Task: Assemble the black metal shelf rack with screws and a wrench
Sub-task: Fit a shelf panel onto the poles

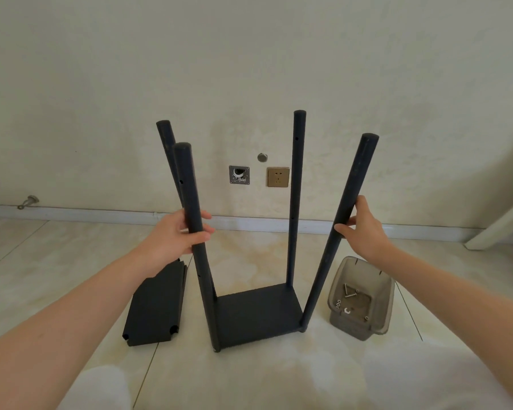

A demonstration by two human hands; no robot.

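Observation:
The black rack stands on the tiled floor: a flat black shelf plate (256, 313) at the bottom with several round black posts rising from its corners. My left hand (178, 232) grips the near left post (190, 196) about halfway up. My right hand (362, 229) holds the near right post (347, 208) between thumb and fingers at a similar height. The far right post (296, 179) and the far left post (166, 143) stand free. Loose black shelf plates (154, 306) lie stacked on the floor left of the rack.
A translucent grey bin (382, 297) right of the rack holds screws and washers (350, 294). The wall behind carries a gold socket (277, 176) and an open wall box (239, 174). A white baseboard (101, 216) runs along the floor edge. A pale slanted beam (501, 223) is at far right.

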